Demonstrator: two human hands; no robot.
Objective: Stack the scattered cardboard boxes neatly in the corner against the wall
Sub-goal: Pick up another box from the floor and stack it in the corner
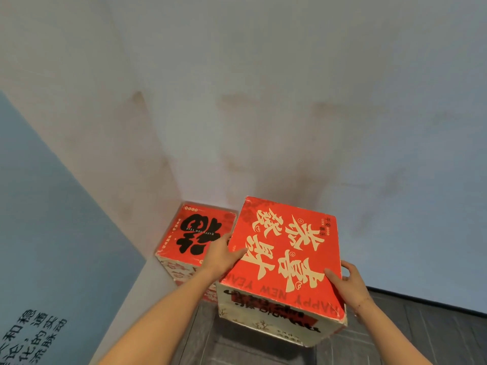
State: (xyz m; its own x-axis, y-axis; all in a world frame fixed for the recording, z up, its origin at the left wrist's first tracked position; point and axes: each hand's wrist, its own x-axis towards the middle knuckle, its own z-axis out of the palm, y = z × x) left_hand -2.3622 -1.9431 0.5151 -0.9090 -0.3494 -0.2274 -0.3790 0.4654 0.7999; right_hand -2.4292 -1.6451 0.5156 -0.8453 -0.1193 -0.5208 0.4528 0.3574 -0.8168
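Both hands clasp a red-topped cardboard box with cream lettering (283,255) between them: left hand (224,255) on its left edge, right hand (345,281) on its right. A second red cardboard box (197,233) sits in the corner, just left.

dark grey floor (411,330) with faint plank lines is showing at the bottom right, running up to a black skirting strip (427,299) at the foot of the pale wall. a red box with black lettering (200,233) is sitting directly on the floor, tucked into the corner with its back and left sides close against the two walls. whether the nearer, larger red box (284,262) is resting on the floor can't be told; it is casting a shadow on the floor beneath it.
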